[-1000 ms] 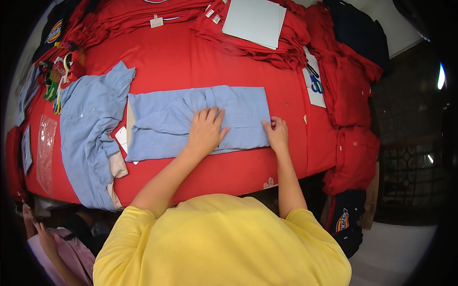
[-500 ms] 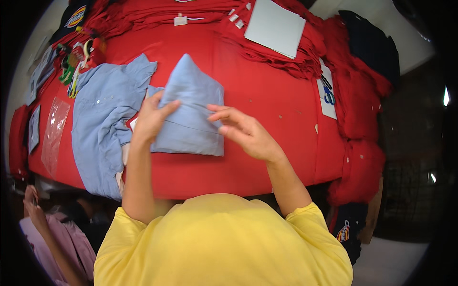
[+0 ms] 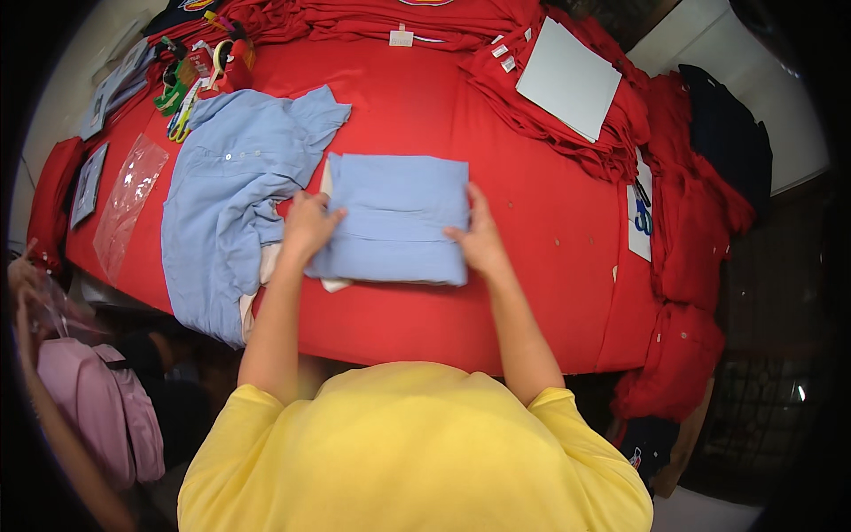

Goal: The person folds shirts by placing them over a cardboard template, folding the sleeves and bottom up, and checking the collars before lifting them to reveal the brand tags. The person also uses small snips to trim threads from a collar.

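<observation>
Blue folded shirt (image 3: pixel 394 222), head cam view: lies flat mid red table (image 3: pixel 567 293), btwn both hands. Its long axis runs L to R, & a line across its top goes abt the same way. Pale card (image 3: pixel 335 285) peeks out at the L end. L hand (image 3: pixel 310 226) has its thumb by the L edge; can't tell if it's pinching, some fingers are hidden. R hand (image 3: pixel 480 232) is spread, thumb on top, fingers along the R edge. Loose blue shirt (image 3: pixel 213 204) is close on the L. Wide red table shows far & R, w/ white sheets (image 3: pixel 570 80) far R. Near side: red strip, then table edge.
</observation>
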The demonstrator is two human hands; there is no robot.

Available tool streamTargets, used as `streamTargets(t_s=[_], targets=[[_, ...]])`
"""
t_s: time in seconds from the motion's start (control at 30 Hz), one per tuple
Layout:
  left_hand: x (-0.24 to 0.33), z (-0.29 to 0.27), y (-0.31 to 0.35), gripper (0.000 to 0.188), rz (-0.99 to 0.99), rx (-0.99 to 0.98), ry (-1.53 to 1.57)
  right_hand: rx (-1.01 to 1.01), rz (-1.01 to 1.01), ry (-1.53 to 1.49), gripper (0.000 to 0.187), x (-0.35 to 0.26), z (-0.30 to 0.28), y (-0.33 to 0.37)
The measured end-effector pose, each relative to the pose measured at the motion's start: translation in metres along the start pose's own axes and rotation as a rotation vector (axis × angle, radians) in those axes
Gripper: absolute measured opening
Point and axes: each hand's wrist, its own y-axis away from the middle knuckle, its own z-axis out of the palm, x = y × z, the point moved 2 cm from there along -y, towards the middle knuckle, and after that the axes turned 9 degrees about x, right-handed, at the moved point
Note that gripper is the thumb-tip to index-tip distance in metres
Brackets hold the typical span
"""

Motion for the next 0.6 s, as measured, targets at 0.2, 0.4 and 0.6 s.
streamTargets(t_s=[0.2,0.4,0.6], targets=[[0.049,0.013,0.057,0.039,-0.035,0.001,0.121,0.204,-0.312,0.878,0.070,-0.053,-0.012,-0.013],[0.058,0.000,0.089,0.031,-0.054,-0.286,-0.005,-0.074,-0.505,0.951,0.069,-0.033,0.003,-0.031],[0.045,-0.024,0.056,0.086,0.673,-0.117,-0.110,-0.150,-0.517,0.974,0.063,-0.044,0.029,-0.024]])
